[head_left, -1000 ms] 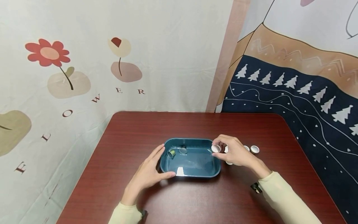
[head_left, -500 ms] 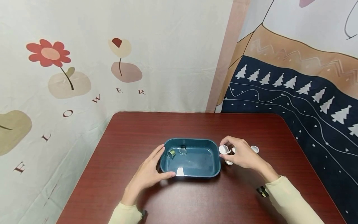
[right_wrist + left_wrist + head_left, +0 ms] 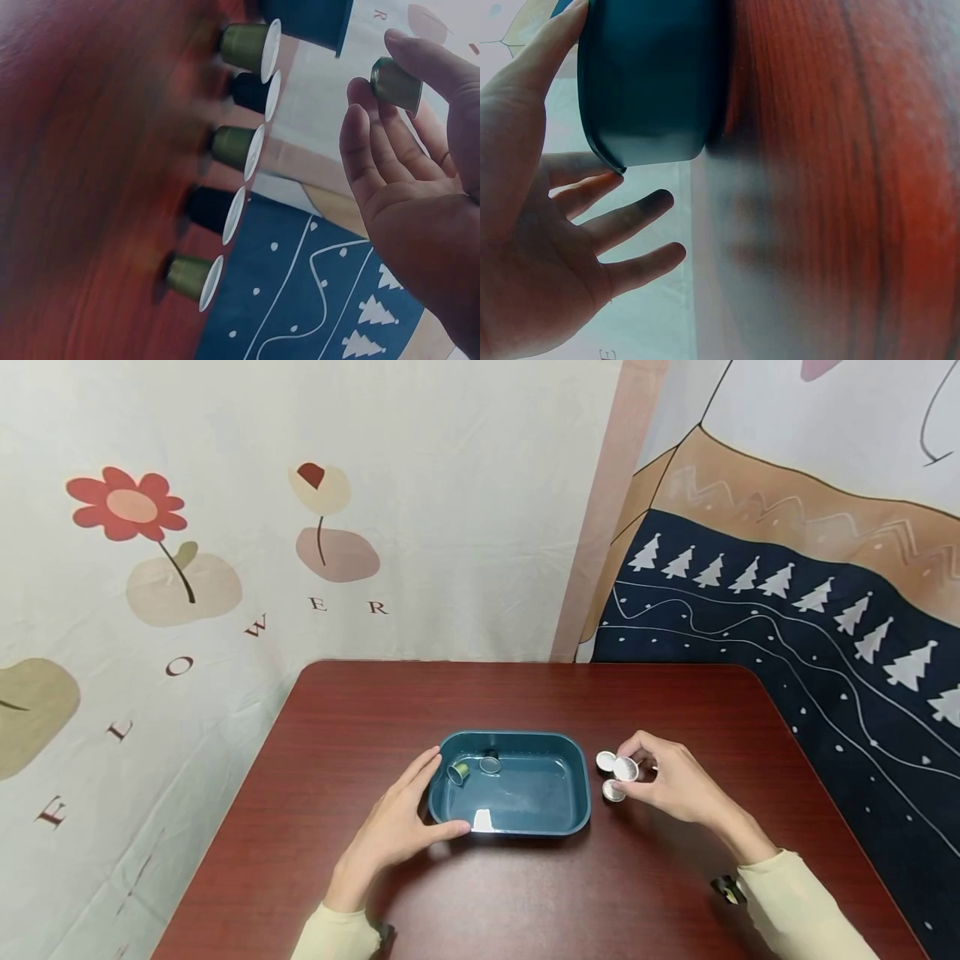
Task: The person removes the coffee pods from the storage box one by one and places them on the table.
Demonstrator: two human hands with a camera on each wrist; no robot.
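Note:
My left hand [image 3: 396,818] rests at the left end of a dark teal rectangular tray [image 3: 540,789], thumb on the front rim and fingers straight along the left corner. In the left wrist view two fingers touch the rim while the others spread free. Inside the tray lie a green coffee capsule [image 3: 459,772] and a dark capsule [image 3: 491,765], both on their sides. Right of the tray, my right hand [image 3: 678,785] pinches a green coffee capsule [image 3: 397,86] between thumb and fingertips, above the table. Its pale lid faces up.
Several green and black capsules stand lid up in the right wrist view, among them a black capsule [image 3: 210,208] and a green capsule [image 3: 191,274]. Two capsules show beside the tray, a far one [image 3: 606,762] and a near one [image 3: 613,791]. The table [image 3: 375,702] is reddish wood.
My right hand has moved right, away from the tray's right rim, with a capsule in its pinch. This uncovers a standing capsule near the tray. Left hand and tray stay put.

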